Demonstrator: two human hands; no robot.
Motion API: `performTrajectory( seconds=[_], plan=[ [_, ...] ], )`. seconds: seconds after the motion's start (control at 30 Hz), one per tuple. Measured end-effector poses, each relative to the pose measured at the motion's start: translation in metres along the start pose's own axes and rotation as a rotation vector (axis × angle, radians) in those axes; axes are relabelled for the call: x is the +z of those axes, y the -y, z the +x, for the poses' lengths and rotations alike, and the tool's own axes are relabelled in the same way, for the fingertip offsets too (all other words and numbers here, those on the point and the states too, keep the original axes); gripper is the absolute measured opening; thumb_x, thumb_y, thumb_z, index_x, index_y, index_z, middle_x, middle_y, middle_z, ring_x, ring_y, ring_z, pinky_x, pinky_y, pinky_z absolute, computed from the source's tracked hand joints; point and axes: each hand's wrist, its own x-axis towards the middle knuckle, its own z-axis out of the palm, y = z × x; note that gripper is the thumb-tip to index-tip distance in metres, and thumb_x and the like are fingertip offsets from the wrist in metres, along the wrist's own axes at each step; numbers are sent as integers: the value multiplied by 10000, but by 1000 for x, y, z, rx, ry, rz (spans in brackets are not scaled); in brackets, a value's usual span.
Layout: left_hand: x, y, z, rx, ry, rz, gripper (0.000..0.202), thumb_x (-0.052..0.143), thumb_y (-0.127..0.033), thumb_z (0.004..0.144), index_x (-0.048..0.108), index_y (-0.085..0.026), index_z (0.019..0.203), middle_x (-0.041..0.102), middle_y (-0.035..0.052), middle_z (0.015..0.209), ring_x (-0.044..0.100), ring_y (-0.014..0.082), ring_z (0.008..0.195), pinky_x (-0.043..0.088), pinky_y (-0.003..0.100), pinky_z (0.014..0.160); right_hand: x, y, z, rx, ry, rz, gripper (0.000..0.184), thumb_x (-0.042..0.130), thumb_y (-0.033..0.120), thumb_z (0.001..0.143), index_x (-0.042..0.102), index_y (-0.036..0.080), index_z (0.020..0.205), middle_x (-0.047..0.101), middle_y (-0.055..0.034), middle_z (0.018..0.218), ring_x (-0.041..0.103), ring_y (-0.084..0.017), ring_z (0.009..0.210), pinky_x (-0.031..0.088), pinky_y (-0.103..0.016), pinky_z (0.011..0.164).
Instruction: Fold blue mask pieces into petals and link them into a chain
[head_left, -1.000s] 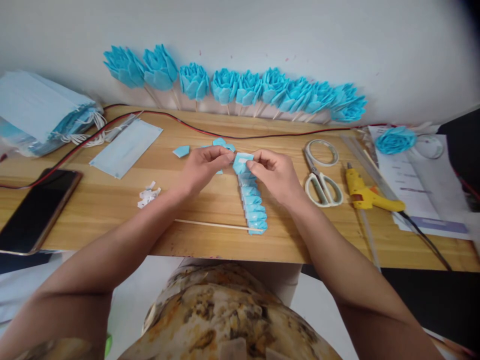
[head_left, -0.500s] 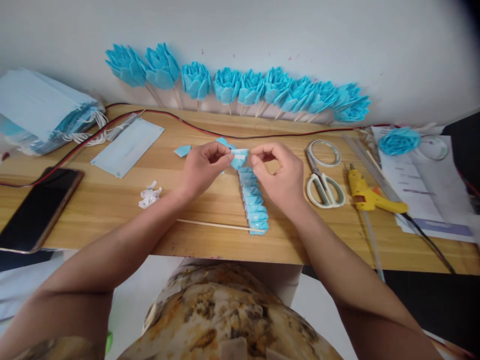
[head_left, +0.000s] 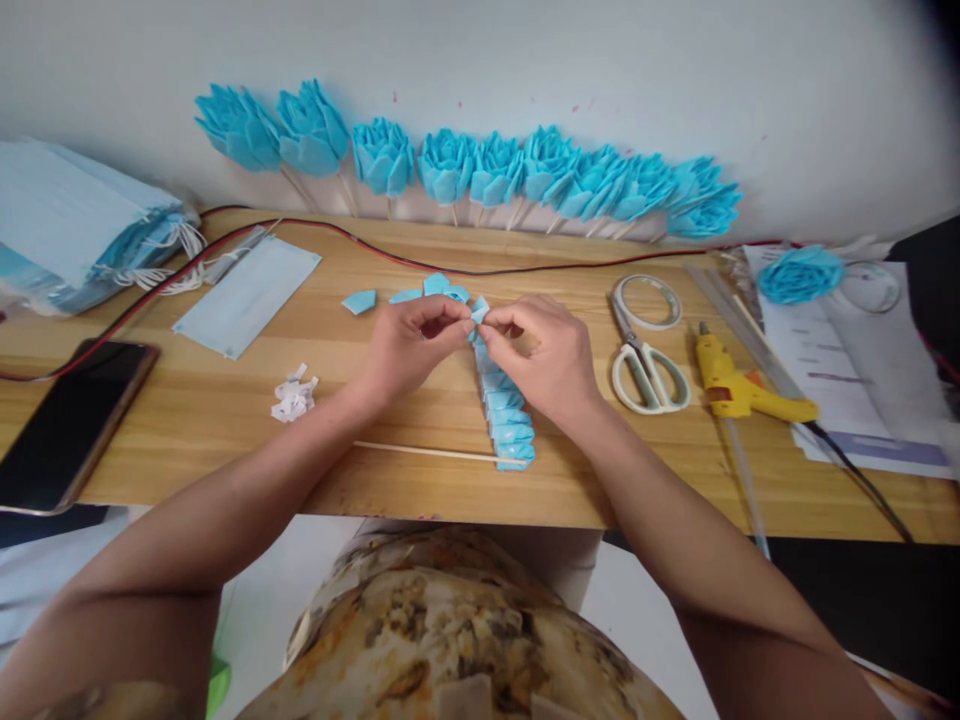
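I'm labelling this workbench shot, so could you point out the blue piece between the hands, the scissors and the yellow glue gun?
Blue piece [head_left: 480,308]: head view, on its visible upper part.
Scissors [head_left: 634,343]: head view, on the pivot.
Yellow glue gun [head_left: 738,400]: head view, on the body.

Blue piece [head_left: 479,311] partly hidden by left hand [head_left: 409,342] and right hand [head_left: 547,352].

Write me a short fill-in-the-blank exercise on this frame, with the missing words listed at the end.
1. The small piece between the fingertips of the left hand and the right hand is coloured ____.
2. In the picture, the phone lies to the ____ of both hands.
3. The scissors lie between the right hand and the glue gun, whose body is coloured ____.

Missing words: blue; left; yellow.
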Motion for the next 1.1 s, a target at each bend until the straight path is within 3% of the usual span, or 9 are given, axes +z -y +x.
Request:
performTrajectory(
  seconds=[0.33,1.1],
  plan=[
    [-2,-5,1,-41,-13,23,124,703,-316,767,706,-198,727,649,5,695,524,135,658,421,272,634,-4,3,2,126,65,180,137,593,204,865,674,215,755,653,-2,721,579,-151,707,449,-302,724],
    [-2,-6,1,-60,-14,14,136,694,-326,755,726,-197,725,673,12,711,533,134,662,438,268,633,-4,1,1,102,68,205,130,593,203,862,694,213,781,686,-10,749,609,-152,718,464,-298,725]
  ],
)
